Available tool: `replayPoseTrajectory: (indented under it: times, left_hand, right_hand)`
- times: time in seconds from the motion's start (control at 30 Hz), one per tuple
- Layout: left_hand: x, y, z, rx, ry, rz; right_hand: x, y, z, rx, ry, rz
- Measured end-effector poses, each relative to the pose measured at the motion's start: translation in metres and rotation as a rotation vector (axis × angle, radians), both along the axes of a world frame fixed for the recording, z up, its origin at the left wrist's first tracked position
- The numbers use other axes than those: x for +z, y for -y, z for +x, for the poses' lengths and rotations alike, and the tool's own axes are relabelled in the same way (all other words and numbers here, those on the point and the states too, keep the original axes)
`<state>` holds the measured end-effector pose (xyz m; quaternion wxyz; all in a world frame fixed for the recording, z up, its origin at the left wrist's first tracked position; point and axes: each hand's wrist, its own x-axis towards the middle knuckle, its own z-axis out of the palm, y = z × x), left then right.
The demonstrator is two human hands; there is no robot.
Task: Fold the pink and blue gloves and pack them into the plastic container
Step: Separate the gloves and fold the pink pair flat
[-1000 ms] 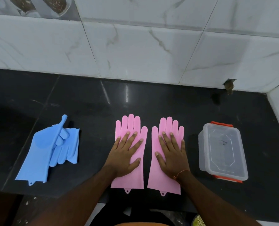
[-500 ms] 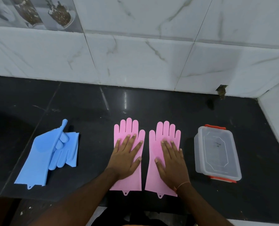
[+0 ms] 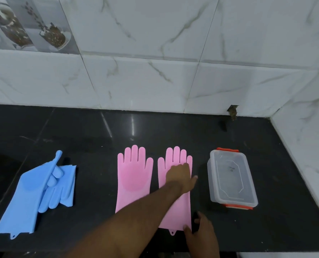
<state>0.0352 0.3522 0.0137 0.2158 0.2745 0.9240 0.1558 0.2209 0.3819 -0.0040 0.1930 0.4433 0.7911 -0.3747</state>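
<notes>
Two pink gloves lie flat side by side, fingers pointing away from me: the left pink glove (image 3: 134, 175) is uncovered, and the right pink glove (image 3: 177, 211) has both hands on it. My left hand (image 3: 181, 176) reaches across and rests on its palm area, thumb over its right edge. My right hand (image 3: 199, 229) pinches the cuff's near right corner. The blue gloves (image 3: 33, 194) lie overlapped at the left. The clear plastic container (image 3: 231, 179), lid on with orange clips, stands to the right.
Everything sits on a black stone counter (image 3: 155, 131). A white marble-tiled wall (image 3: 155, 81) runs along the back and a side wall (image 3: 304, 146) closes the right end. The counter's front edge is just below the cuffs.
My left hand left the left pink glove and crossed onto the right one. My right hand slid down from that glove's palm to its cuff corner. The view tilted up slightly.
</notes>
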Motion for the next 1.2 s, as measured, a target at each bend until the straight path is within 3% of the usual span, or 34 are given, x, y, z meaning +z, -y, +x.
replayPoseTrajectory:
  times: [0.1,0.33,0.6,0.73,0.87,1.0,1.2]
  left_hand:
    - [-0.010,-0.014,0.000,0.035,0.086,-0.103]
    - [-0.018,0.001,-0.015,0.077,0.015,-0.024]
    - [0.003,0.084,-0.041,0.186,0.160,0.402]
    - [0.003,0.163,-0.061,0.246,0.082,0.479]
    - [-0.013,0.232,-0.070,0.424,0.131,0.413]
    - [-0.028,0.260,-0.068,0.498,0.270,0.324]
    - [-0.031,0.259,-0.068,0.549,0.344,0.300]
  right_hand:
    - [-0.005,0.002,0.003,-0.003,0.001,-0.020]
    - [0.001,0.009,-0.006,-0.068,-0.054,-0.047]
    - [0.005,0.055,-0.012,0.144,-0.553,0.085]
    - [0.007,0.086,-0.031,0.344,-0.712,0.149]
    - [0.008,0.115,-0.052,0.582,-0.681,0.234]
    - [0.009,0.132,-0.068,0.811,-0.501,0.227]
    - [0.005,0.134,-0.074,0.904,-0.393,0.162]
